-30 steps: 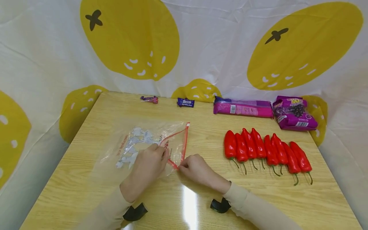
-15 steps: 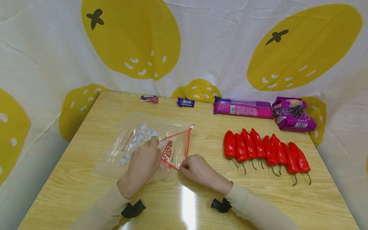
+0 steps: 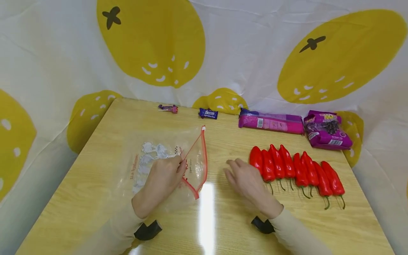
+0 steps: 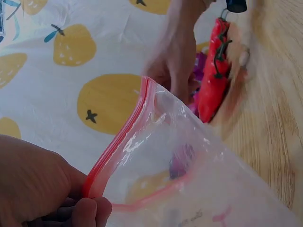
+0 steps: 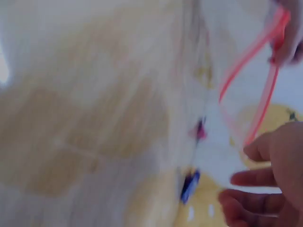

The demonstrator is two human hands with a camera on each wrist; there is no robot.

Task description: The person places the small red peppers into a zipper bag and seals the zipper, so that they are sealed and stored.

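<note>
right fingers (image 3: pixel 236 166) now off bag (image 3: pixel 196 163)

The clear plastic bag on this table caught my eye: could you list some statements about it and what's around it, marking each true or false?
1. The left hand holds the red-edged, clear plastic bag. True.
2. The bag's mouth is sealed flat. False: its red plastic edges stand apart, leaving a gap.
3. Eight glossy red peppers with green stems lie side by side on the pale wooden table. True.
4. The peppers are inside the bag. False: they lie outside it.
5. The right hand holds nothing. True.
6. Both hands grip the bag. False: only the left does.
</note>
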